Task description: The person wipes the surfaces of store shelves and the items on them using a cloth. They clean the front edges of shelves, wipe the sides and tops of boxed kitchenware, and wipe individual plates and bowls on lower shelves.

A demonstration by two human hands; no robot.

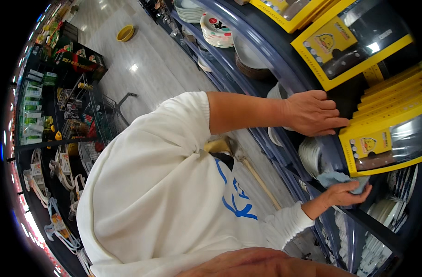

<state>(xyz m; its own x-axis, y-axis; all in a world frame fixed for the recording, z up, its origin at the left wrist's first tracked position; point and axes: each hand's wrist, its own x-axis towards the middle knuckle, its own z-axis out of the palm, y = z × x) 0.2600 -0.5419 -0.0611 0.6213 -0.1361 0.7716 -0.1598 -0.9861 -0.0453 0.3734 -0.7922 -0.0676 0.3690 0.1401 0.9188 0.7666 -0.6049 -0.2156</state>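
My left hand point(313, 114) reaches over the shelf with its fingers mostly curled. Its index fingertip meets the upper corner of a row of yellow boxes point(387, 104); whether the hand grips them is hard to tell. The front box point(384, 145) has a clear window, a duck picture and a brown item inside. Below it, my right hand point(349, 195) holds a light blue cloth point(335, 178) near the shelf's front rail. Another yellow windowed box point(349, 45) leans farther along the same shelf.
Stacked plates point(216, 31) and white dishes point(309, 155) fill lower shelves. A long wooden handle point(259, 178) crosses the floor beneath me. Behind me are a shopping cart point(102, 104) and hanging clothes hangers point(64, 169). A yellow basin point(125, 33) sits in the aisle.
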